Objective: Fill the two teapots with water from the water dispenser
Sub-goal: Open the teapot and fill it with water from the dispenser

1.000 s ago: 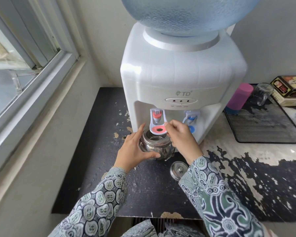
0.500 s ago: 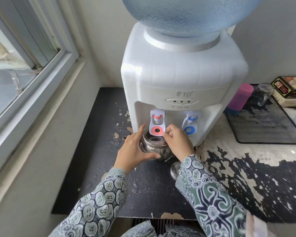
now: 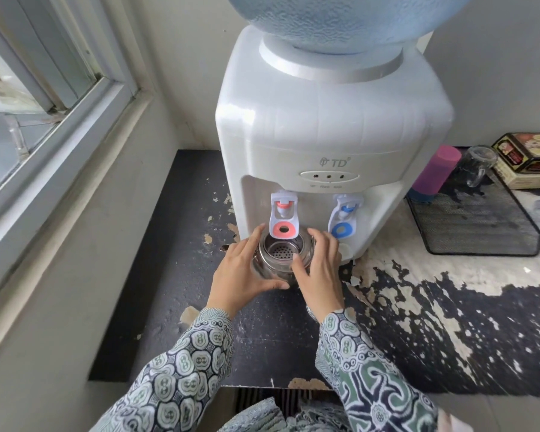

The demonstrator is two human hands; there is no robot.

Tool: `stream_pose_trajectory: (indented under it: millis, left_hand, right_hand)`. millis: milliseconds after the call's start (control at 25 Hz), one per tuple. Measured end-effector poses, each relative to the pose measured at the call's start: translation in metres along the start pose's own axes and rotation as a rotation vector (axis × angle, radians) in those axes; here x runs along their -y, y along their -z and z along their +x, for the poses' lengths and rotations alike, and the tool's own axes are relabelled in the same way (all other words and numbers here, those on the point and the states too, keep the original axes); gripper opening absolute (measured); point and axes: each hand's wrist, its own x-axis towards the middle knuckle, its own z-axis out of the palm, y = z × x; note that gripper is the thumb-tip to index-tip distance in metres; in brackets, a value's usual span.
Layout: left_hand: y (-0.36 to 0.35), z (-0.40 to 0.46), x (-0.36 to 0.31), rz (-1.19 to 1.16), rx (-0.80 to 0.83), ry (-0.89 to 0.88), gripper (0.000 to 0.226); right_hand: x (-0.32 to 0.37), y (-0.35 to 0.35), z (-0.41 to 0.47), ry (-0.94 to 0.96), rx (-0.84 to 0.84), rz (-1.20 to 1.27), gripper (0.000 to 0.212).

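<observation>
Both hands were in the middle of the frame, just below the white water dispenser (image 3: 334,126). The left hand (image 3: 242,275) was curved around the left side of the steel teapot (image 3: 278,260), with the fingers along its rim and the thumb under its front. The right hand (image 3: 320,272) was cupped on the right side of the teapot; its fingers were bent over the rim and its thumb touched the edge near the strainer. So both hands held the pot between them. Both forearms, in patterned sleeves, came up from the lower edge of the frame.

The teapot had no lid and stood on the dark worn counter (image 3: 181,244), directly under the red tap (image 3: 283,218). The blue tap (image 3: 345,216) was just to the right of it.

One second before, the right hand was raised to the red tap lever and a lid lay on the counter below it. Now the right hand was down on the teapot, and the lid was hidden behind the right wrist.

On the front of the dispenser the letters "TD" could be read. The small words under the three lamps were too blurred to read.
</observation>
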Motion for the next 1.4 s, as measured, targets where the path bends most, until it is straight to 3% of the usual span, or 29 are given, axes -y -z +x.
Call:
stream_pose_trajectory:
  millis: [240,560,1040,1200,1400]
  left_hand:
    - [-0.006,-0.005,0.005,0.066,-0.049,-0.039,0.117]
    - [-0.013,-0.039,0.009,0.039,-0.115,-0.079,0.105]
    - [-0.030,-0.075,0.028,0.017,-0.032,-0.052,0.105]
    - [-0.032,-0.075,0.028,-0.019,-0.003,-0.046,0.107]
    - [-0.030,-0.071,0.021,0.045,0.078,0.002,0.121]
  right_hand:
    - [-0.007,-0.003,-0.007,-0.131,0.241,0.277,0.062]
    - [-0.014,0.009,-0.044,-0.099,0.223,0.356,0.060]
    - [-0.041,0.009,-0.076,-0.146,0.337,0.385,0.047]
    - [-0.072,0.019,-0.067,-0.145,0.128,-0.077,0.034]
    - [-0.097,0.014,-0.060,-0.154,0.222,-0.268,0.030]
